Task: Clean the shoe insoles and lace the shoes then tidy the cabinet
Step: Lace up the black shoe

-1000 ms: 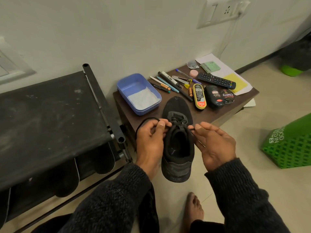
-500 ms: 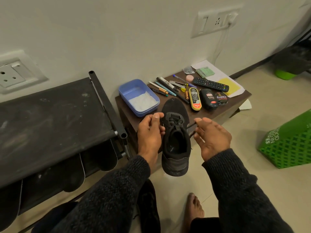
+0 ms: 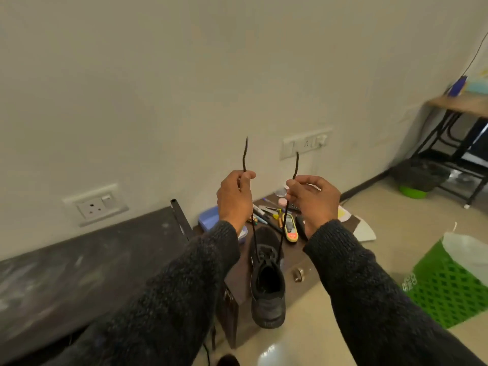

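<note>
Both hands [image 3: 274,199] pinch lace [image 3: 282,233] ends; shoe [image 3: 268,294] dangles below.

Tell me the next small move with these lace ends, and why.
Probably lower both hands and cross the ends to thread the next eyelets. The left hand and right hand each pinch one end of the lace, pulled taut and roughly even above the black shoe.

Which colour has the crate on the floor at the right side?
The crate is bright green with a lattice wall, seen best in the head view.
</note>
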A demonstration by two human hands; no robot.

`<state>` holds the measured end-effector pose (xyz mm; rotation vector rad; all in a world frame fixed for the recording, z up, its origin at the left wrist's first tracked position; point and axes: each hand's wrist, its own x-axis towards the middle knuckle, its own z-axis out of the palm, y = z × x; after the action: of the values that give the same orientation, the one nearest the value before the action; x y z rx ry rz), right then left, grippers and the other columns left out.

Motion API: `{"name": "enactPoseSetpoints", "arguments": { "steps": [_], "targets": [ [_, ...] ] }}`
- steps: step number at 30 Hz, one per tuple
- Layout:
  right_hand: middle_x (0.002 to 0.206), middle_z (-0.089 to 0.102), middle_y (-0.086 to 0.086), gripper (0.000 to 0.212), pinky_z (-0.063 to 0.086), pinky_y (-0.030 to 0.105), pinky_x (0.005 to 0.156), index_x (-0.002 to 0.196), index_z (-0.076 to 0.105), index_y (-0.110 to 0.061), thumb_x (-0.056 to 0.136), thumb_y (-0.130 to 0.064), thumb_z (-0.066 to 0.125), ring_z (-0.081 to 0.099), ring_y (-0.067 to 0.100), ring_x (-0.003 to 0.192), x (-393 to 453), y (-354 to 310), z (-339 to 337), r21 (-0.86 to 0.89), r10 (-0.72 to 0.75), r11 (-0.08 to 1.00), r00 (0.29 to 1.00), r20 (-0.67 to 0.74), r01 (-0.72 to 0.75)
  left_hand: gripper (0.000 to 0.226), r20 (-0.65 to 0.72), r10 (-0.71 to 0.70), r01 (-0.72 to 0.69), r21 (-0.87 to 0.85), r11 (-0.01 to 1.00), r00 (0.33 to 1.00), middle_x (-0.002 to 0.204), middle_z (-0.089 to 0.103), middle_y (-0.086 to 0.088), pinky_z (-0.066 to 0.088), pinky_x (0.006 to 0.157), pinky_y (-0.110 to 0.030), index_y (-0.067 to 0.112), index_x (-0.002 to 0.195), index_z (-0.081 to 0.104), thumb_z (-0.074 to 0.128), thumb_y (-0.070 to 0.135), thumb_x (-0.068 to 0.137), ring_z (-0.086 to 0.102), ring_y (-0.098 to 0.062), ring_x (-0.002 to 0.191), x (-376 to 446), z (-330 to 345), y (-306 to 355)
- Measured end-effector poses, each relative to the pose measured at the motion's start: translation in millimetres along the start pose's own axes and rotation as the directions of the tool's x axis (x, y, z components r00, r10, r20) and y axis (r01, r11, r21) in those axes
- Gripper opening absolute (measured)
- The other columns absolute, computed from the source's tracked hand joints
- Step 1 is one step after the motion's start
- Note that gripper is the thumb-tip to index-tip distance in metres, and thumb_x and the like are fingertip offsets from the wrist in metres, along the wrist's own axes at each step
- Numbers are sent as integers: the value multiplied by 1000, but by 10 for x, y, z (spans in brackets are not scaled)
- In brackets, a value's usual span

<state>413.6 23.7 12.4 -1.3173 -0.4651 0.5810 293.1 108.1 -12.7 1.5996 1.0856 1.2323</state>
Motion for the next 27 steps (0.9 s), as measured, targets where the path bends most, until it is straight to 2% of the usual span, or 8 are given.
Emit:
{"name": "enactPoseSetpoints", "arguments": {
  "steps": [4,7,10,13,16,18,21,27],
  "targets": [
    [81,76,15,19,64,38,70,102,69,-2,84,0,76,69,22,63,-28,-365,81,-127,-133,982,990,51,138,26,70,91,-99,135,986,993,119,73,-2,50,97,-41,19,109,74,48,24,106,63,-23,113,234,-130,440],
    [82,77,11,18,64,35,71,103,73,-7,86,-3,76,73,24,70,-32,-527,125,-196,-194,958,975,105,211,25,122,134,-156,194,969,983,117,74,-3,51,97,-41,19,110,76,52,24,105,65,-24,111,303,-196,725],
    [83,77,8,10,64,35,72,96,75,-12,87,-8,76,74,26,77,-48,-629,130,-229,-203,946,971,128,228,22,132,178,-203,206,957,975,107,76,-3,54,91,-40,17,106,78,60,29,102,69,-26,99,323,-220,974],
    [90,77,5,13,63,31,70,101,76,-12,88,-12,76,74,22,83,-66,-700,118,-290,-180,931,969,168,223,18,181,207,-244,209,947,961,96,76,-3,58,85,-42,16,98,78,66,30,98,72,-26,82,329,-200,1163],
    [91,77,11,15,62,30,69,104,76,-5,90,-8,74,73,21,78,-109,-755,99,-239,-132,954,970,203,179,13,215,233,-284,249,926,948,89,76,-2,60,81,-41,16,90,78,69,25,96,74,-21,75,311,-166,1305],
    [91,77,17,14,63,33,74,105,75,0,91,-2,71,72,22,75,-149,-772,85,-161,-105,976,966,235,145,9,211,233,-281,237,930,949,86,77,0,61,82,-40,18,88,79,72,23,92,74,-19,77,292,-140,1373],
    [92,76,19,11,62,36,82,102,74,-1,94,1,67,72,25,79,-197,-773,68,-106,-100,986,959,264,132,4,205,216,-259,211,943,955,86,78,2,61,81,-35,19,87,81,78,21,87,74,-16,79,234,-107,1453],
    [91,75,18,12,63,28,73,90,73,-10,94,0,67,72,24,78,-210,-744,62,-121,-129,979,961,246,163,13,240,147,-158,24,987,959,87,79,0,63,74,-33,17,97,82,82,18,84,74,-12,78,158,-139,1363]
  ]
}}
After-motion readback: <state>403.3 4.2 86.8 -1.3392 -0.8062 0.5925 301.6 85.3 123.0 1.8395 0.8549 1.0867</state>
